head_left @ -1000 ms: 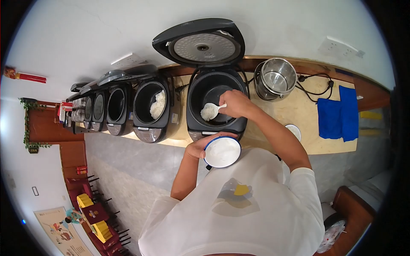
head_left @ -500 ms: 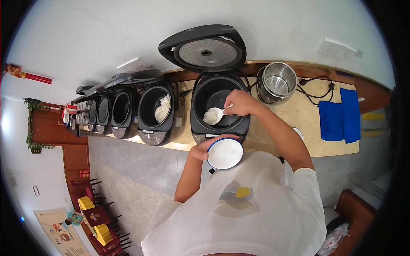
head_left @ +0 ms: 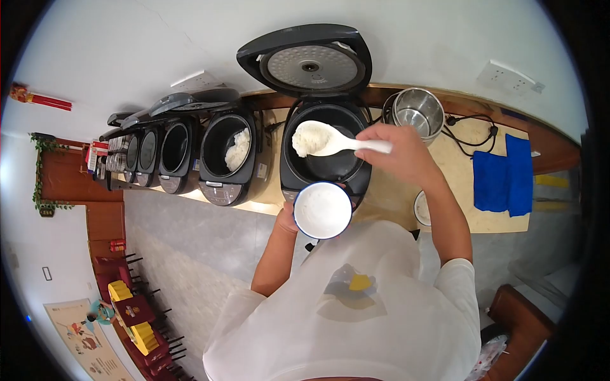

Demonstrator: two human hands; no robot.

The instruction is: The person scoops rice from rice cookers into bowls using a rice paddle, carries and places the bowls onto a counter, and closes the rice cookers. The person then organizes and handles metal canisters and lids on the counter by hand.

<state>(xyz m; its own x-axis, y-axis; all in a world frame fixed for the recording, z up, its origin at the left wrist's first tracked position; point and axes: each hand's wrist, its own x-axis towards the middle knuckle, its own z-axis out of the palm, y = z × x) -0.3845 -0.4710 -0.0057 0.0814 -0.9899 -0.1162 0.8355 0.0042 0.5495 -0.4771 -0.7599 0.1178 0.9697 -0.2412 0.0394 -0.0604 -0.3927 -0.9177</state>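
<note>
Far left, the row of cookers overlapped, the smallest ones' insides hard to make out, beside a grey floor! Next, the left hand, mostly hidden, was clamped on a white bowl at the near side of the open cooker. Over that cooker hung the paddle with its rice, handle pinched by the right hand, hands apart! Rightward, the forearm partly covered a dish on the pale counter; blue cloths lay farther right.
</note>
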